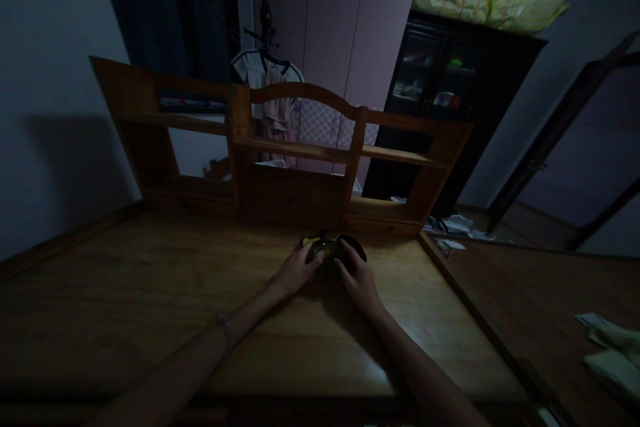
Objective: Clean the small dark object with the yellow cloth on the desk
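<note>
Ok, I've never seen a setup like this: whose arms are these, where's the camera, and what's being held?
No machine here: the left hand and right hand are one person's bare hands. The only picture comes from a camera worn on that person's head, looking forward and down. Below lies a wooden tabletop, with a wooden shelf unit along its far side. Both hands touch a cluster of dark things with yellow-green parts; it's too dim to name them or tell how firmly they're held.

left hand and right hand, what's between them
Between the left hand and the right hand is a dark object with a greenish patch, shown in the head view; it's too dim to say what it is.
</note>
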The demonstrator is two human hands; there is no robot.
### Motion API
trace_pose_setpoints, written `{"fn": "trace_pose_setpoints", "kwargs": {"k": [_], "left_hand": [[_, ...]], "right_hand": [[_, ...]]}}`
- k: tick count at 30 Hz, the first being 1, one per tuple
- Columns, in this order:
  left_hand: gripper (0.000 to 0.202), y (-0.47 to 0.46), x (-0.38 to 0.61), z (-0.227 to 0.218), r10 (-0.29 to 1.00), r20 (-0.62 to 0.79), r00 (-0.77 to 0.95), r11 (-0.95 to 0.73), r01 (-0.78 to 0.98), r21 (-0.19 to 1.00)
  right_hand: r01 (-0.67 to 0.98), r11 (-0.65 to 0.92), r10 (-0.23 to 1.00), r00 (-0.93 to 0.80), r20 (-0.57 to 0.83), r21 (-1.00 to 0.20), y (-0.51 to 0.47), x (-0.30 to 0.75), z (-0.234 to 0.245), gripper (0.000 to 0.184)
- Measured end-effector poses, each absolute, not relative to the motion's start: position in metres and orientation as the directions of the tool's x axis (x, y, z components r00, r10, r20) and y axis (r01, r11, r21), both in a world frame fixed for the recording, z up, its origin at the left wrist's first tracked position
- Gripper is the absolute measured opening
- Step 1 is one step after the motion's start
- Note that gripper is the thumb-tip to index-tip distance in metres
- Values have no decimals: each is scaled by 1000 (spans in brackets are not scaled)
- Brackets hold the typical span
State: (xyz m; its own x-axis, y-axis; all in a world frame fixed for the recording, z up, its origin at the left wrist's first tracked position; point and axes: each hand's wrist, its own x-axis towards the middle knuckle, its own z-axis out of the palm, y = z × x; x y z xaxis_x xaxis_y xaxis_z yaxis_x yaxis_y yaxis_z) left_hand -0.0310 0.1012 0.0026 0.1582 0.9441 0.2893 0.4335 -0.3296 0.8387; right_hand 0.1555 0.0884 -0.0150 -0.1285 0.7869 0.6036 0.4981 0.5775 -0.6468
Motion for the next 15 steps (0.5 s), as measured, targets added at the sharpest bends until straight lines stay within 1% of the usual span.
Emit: {"fn": "trace_pose_setpoints", "kwargs": {"k": [2, 4, 8, 11, 15], "left_hand": [[45, 98, -30, 4, 922, 336, 191, -383, 568, 728], [45, 95, -30, 4, 904, 361, 228, -414, 674, 611], [46, 89, -30, 4, 865, 418, 276, -450, 794, 409], [46, 87, -29, 4, 853, 425, 302, -460, 819, 342], [47, 86, -26, 3, 834, 450, 320, -480, 823, 303]], "right_hand": [[463, 570, 801, -124, 586, -680, 88, 157, -16, 47], [455, 572, 805, -153, 573, -683, 88, 158, -18, 50], [487, 590, 796, -218, 564, -645, 86, 158, -20, 60], [487, 602, 783, -209, 585, -632, 85, 157, -16, 56], [512, 565, 797, -133, 590, -647, 84, 157, -10, 46]]}}
